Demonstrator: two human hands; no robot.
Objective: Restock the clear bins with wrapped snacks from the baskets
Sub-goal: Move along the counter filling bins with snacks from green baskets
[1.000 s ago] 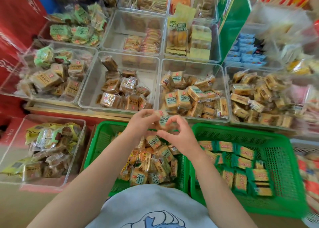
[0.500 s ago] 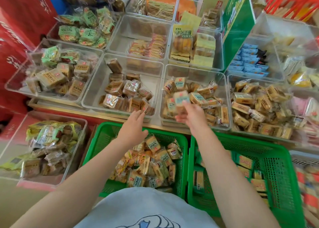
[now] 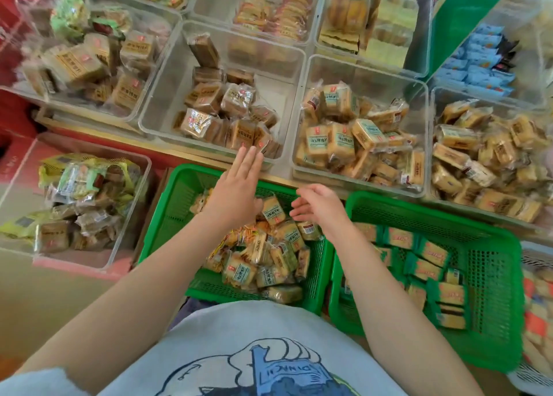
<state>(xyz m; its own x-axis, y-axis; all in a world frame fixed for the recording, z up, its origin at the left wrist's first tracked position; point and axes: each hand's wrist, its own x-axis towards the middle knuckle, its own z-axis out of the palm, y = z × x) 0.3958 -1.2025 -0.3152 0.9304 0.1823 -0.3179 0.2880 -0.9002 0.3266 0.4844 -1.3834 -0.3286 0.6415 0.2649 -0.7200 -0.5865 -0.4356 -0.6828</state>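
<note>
Two green baskets stand in front of me. The left basket (image 3: 167, 216) holds a heap of tan wrapped snacks with teal labels (image 3: 260, 258); the right basket (image 3: 490, 246) holds green-wrapped snacks (image 3: 431, 261). My left hand (image 3: 239, 186) hovers flat, fingers straight, over the left basket's far rim, holding nothing. My right hand (image 3: 317, 207) hangs over the same basket with loosely curled fingers, empty. Beyond them a clear bin (image 3: 359, 75) holds matching teal-label snacks (image 3: 344, 141).
More clear bins surround it: brown snacks (image 3: 221, 108) at centre, yellow-brown ones (image 3: 484, 156) to the right, mixed packs (image 3: 89, 66) at left, and a lower bin (image 3: 77, 204) on the left. A green divider board (image 3: 466, 12) rises at back right.
My right hand let go of the teal-label snack over the clear bin and drew back down over the left basket. My left hand stayed near the basket's far rim.
</note>
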